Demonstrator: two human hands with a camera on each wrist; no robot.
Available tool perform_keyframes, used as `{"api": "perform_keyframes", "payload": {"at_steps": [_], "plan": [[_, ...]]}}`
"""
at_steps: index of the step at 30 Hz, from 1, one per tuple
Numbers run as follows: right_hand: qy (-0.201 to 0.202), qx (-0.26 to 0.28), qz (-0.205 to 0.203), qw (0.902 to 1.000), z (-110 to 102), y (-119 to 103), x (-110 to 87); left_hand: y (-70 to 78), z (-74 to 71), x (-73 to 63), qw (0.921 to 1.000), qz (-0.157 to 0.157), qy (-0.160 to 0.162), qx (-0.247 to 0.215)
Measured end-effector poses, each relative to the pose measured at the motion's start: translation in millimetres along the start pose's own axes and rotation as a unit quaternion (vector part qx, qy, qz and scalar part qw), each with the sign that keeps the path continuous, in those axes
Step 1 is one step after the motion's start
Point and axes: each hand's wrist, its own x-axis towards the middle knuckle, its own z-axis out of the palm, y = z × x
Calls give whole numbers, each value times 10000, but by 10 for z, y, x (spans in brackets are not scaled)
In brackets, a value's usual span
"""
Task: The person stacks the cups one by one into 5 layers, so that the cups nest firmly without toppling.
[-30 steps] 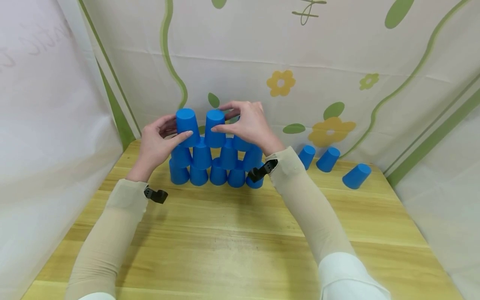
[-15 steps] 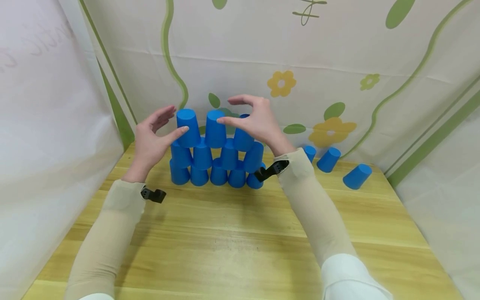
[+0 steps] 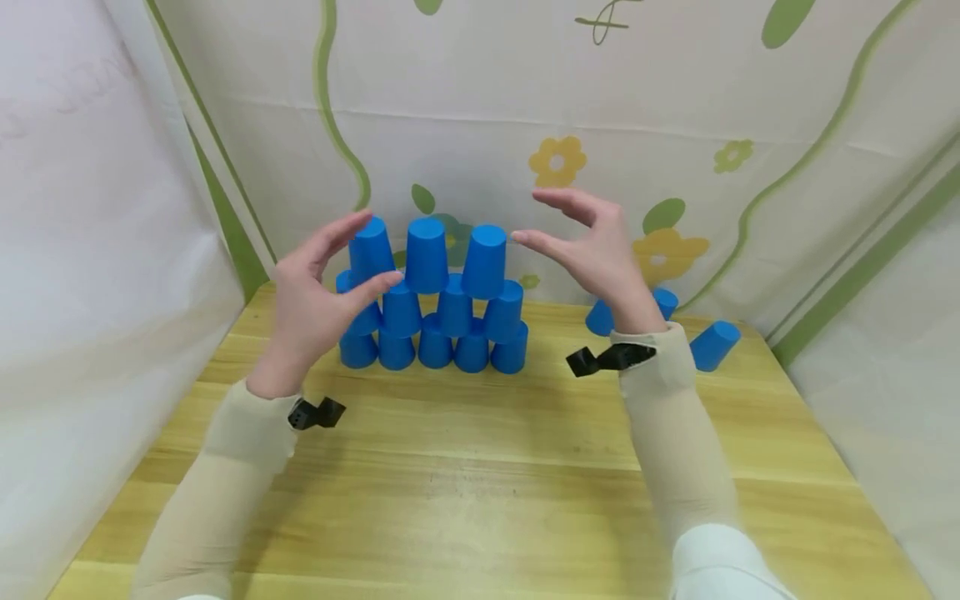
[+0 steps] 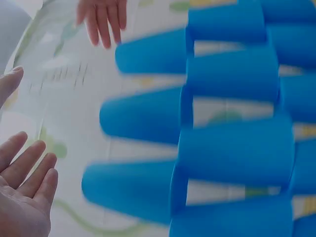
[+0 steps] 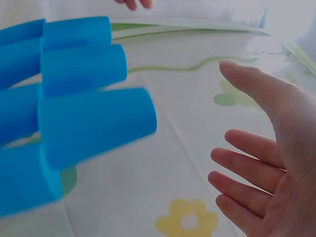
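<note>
Upside-down blue cups are stacked in three tiers at the back of the table. The top tier has a left cup [image 3: 371, 254], a middle cup [image 3: 427, 257] and a right cup [image 3: 484, 262], set apart from each other. My left hand [image 3: 307, 304] is beside the left cup, fingers and thumb spread and overlapping it in the head view; the left wrist view shows a gap between that hand [image 4: 24, 192] and the cups. My right hand [image 3: 592, 250] hovers right of the stack, thumb and fingers apart, holding nothing. In the right wrist view its palm [image 5: 291, 163] faces the cups.
To the right of the stack, more blue cups stand on the wooden table [image 3: 465, 467], one cup [image 3: 714, 345] fully right of my forearm and others partly behind my right wrist. A patterned white curtain [image 3: 465, 67] rises behind the table.
My right hand has left the middle cup and moved right past the right top cup. My left hand has loosened from the left top cup, its fingers spreading.
</note>
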Motion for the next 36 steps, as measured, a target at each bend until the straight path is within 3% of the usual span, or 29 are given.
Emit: {"api": "perform_keyframes", "payload": {"at_steps": [6,10,13,18,22,27,30,36], "plan": [[150,-214,383,9989,-215,343,-282,-32,309,-215,9952,621,-692,-312],[111,-317,747,9966,-343,603,-506,-29,566,-385,9869,692,-1256,-744],[-34,-429,1078,9932,-424,807,-700,-46,775,-546,9793,434,-1677,-1049],[-294,-764,1594,9838,-525,1129,-1029,-91,1145,-844,9587,-366,-2515,-1276],[-387,-1060,1887,9755,-598,1339,-1280,-153,1451,-1038,9352,-1056,-2996,-1567],[-418,-1021,2069,9721,-678,1550,-1559,-194,1780,-1171,9018,-1756,-3465,-1895],[-394,-968,2152,9710,-726,1637,-1704,-195,1967,-1236,8889,-1932,-3726,-1839],[-314,-1002,2345,9664,-824,1725,-1895,-125,2280,-1305,8737,-1974,-4124,-1661]]}}
